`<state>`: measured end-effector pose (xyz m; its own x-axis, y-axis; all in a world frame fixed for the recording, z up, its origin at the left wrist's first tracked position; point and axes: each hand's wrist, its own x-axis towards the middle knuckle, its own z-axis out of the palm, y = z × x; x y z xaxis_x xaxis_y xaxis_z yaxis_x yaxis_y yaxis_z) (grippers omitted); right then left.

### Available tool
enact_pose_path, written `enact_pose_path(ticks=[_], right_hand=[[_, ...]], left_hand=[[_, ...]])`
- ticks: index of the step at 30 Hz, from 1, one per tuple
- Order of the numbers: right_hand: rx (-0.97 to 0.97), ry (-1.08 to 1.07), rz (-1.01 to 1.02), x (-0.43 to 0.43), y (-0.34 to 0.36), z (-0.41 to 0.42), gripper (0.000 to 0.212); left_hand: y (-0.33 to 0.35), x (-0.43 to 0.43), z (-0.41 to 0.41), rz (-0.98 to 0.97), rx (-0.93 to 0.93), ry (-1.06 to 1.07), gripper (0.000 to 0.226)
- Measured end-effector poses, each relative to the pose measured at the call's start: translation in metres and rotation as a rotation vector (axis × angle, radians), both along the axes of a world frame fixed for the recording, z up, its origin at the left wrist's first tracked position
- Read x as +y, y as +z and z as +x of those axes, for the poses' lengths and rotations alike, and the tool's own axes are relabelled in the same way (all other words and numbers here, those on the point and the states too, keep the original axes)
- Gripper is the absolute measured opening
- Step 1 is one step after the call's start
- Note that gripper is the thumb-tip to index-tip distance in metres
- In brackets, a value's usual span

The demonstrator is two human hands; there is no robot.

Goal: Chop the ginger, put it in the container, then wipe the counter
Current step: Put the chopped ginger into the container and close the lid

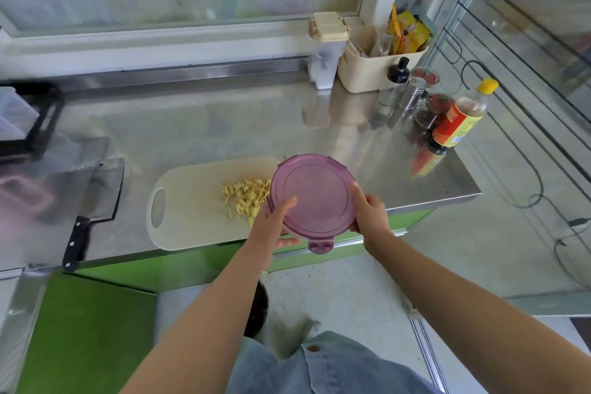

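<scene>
A round container with a purple clip-on lid (315,193) is held above the right end of the pale cutting board (192,201). My left hand (275,224) grips its left rim, thumb on the lid. My right hand (367,213) grips its right rim. The lid is on, and a clip tab hangs down at the front. A pile of chopped yellow ginger (244,197) lies on the board, just left of the container and partly behind my left hand. The container's body is hidden under the lid.
A cleaver (92,201) with a black handle lies on the steel counter (224,125) left of the board. Sauce bottles, shakers and a cream storage bin (367,70) stand at the back right. A black rack (32,118) sits at far left.
</scene>
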<state>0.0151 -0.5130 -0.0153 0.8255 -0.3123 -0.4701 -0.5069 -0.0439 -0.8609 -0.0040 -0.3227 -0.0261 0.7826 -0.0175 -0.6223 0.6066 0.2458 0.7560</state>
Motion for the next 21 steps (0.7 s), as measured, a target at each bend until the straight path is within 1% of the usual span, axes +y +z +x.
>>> enact_pose_path(ticks=[3, 7, 11, 13, 15, 17, 19, 21], right_hand=[[-0.008, -0.039, 0.007, 0.008, -0.003, -0.002, 0.038], [-0.014, -0.069, -0.002, 0.012, -0.005, -0.008, 0.038], [-0.001, 0.031, -0.036, 0.007, -0.004, -0.011, 0.044], [0.032, 0.06, -0.048, 0.003, 0.001, -0.005, 0.049], [0.046, 0.105, -0.119, -0.001, 0.006, 0.002, 0.045], [0.041, 0.169, -0.207, -0.003, 0.006, 0.004, 0.04], [0.04, 0.197, -0.288, -0.003, 0.003, 0.003, 0.04], [0.033, 0.176, -0.315, -0.002, 0.001, -0.001, 0.033]], left_hand=[[0.002, 0.004, -0.006, -0.027, 0.026, 0.011, 0.035], [0.0, 0.008, -0.014, -0.033, 0.042, 0.004, 0.039], [0.004, 0.015, -0.015, -0.005, 0.024, -0.035, 0.031], [0.007, 0.021, -0.014, 0.026, 0.02, -0.127, 0.032], [0.01, 0.025, -0.015, 0.075, 0.019, -0.284, 0.032], [0.015, 0.025, -0.016, 0.121, 0.016, -0.385, 0.02], [0.018, 0.024, -0.016, 0.136, 0.012, -0.401, 0.014], [0.019, 0.023, -0.017, 0.132, 0.016, -0.393, 0.015]])
